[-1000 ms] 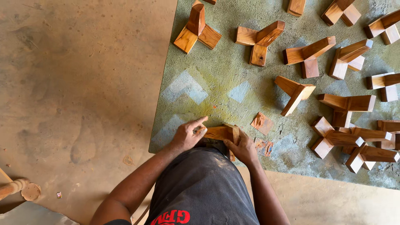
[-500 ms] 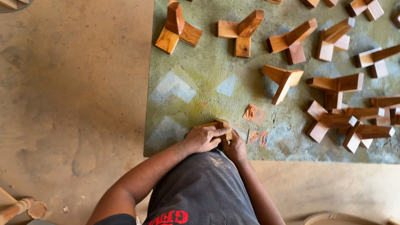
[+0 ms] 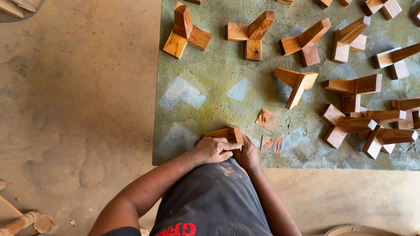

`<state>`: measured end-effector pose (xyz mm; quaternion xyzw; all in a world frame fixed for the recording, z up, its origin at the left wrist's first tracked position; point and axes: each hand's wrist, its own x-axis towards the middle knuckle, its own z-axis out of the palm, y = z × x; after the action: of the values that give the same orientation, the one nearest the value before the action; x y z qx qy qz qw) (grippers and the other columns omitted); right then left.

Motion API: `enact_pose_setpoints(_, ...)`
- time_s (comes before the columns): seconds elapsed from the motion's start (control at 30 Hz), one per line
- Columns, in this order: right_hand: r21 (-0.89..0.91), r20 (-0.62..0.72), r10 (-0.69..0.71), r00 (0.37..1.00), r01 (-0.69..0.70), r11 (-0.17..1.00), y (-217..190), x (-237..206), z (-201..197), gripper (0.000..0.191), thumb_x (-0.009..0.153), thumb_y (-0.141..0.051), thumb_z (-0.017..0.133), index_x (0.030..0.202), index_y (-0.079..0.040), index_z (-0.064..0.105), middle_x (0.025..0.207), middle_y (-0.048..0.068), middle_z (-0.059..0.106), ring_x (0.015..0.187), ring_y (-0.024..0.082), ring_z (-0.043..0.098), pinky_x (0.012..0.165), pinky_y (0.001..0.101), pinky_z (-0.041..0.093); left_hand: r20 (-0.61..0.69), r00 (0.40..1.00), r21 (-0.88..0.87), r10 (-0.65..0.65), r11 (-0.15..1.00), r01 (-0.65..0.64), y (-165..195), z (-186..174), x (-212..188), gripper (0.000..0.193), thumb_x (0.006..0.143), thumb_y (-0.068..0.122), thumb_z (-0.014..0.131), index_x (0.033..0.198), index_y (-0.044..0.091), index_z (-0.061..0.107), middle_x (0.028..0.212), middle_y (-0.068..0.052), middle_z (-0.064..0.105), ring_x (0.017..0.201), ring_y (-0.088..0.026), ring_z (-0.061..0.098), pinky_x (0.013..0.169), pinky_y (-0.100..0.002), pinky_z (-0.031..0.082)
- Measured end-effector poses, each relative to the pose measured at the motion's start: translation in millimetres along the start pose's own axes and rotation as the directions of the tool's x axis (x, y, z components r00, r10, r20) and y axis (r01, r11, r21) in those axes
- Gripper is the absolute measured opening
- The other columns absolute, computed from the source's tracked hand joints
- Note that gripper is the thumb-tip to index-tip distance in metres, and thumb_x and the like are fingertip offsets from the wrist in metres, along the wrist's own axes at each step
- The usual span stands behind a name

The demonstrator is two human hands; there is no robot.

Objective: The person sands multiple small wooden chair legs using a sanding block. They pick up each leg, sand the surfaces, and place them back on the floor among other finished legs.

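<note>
Both hands clamp the wooden block (image 3: 225,133) at the green mat's (image 3: 210,87) near edge, left hand (image 3: 214,150) on top, right hand (image 3: 246,154) pinching its right end.

- Gripping a wooden block (image 3: 226,133) at the near edge of a worn green mat (image 3: 210,87): left hand (image 3: 214,150) curling over, right hand (image 3: 247,154) pressing alongside.
- Lying just beside: two sandpaper scraps (image 3: 267,119).
- Spreading across the mat: three-armed wooden joints (image 3: 251,32).
</note>
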<state>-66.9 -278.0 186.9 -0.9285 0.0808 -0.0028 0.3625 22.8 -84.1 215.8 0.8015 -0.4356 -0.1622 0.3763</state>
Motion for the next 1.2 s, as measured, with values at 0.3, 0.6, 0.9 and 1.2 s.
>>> enact_pose_setpoints(0.3,0.011,0.026,-0.067,0.997,0.067,0.998,11.0,-3.5,5.6,0.035,0.083,-0.011,0.069,0.115,0.003,0.065,0.108,0.021,0.073,0.096,0.035,0.075,0.083,0.0416,0.063,0.206,0.969,-0.01,-0.14,0.989,0.145,12.0,-0.6,9.2,0.055,0.093,0.041,0.07,0.146,0.044,0.058,0.086,-0.005,0.068,0.07,-0.017,0.064,0.065,-0.037,0.059)
enact_pose_setpoints(0.6,-0.024,0.112,0.148,0.983,-0.146,0.989,7.7,-0.1,4.3,0.039,0.091,-0.023,0.072,0.123,0.0,0.066,0.122,0.02,0.071,0.108,0.031,0.074,0.09,0.0395,0.063,0.288,0.909,-0.006,-0.301,0.949,0.316,6.0,-14.1,12.6,0.053,0.097,0.043,0.066,0.148,0.044,0.052,0.095,-0.002,0.067,0.072,-0.018,0.063,0.065,-0.037,0.061)
enact_pose_setpoints(0.9,0.028,0.095,0.205,0.974,-0.209,0.978,-40.0,9.2,-17.4,0.052,0.091,-0.029,0.073,0.134,-0.003,0.061,0.123,0.019,0.071,0.108,0.032,0.074,0.091,0.0416,0.061,0.047,0.994,-0.473,-0.103,0.874,0.113,-33.7,-24.6,-21.3,0.043,0.1,0.032,0.065,0.141,0.016,0.065,0.132,-0.011,0.072,0.111,-0.02,0.072,0.098,-0.036,0.06)
enact_pose_setpoints(1.2,-0.037,-0.249,-0.255,0.934,0.254,0.966,-25.1,17.8,0.4,0.061,0.088,0.0,0.07,0.146,-0.013,0.057,0.145,0.018,0.06,0.135,0.039,0.059,0.112,0.0471,0.052,-0.318,0.763,-0.404,-0.563,0.808,0.428,-81.0,-34.5,-49.2,0.049,0.099,0.029,0.067,0.144,0.01,0.058,0.123,-0.012,0.073,0.095,-0.018,0.075,0.084,-0.036,0.061)
